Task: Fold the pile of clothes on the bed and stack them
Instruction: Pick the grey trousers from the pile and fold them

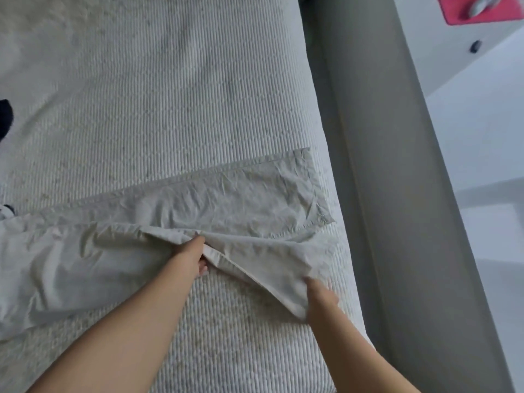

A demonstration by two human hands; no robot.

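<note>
Pale cream trousers lie stretched across the ribbed bedspread, legs pointing right. The far leg lies flat with its hem near the bed's right edge. The near leg is lifted and creased. My left hand grips the near leg's inner seam around mid-length. My right hand holds the same leg's hem end, the fingers partly hidden under the cloth. The waist end runs out of view at the left.
The white ribbed bed cover fills most of the view. A grey padded bed frame runs down the right side. A dark garment peeks in at the left edge. A red object lies on white furniture, top right.
</note>
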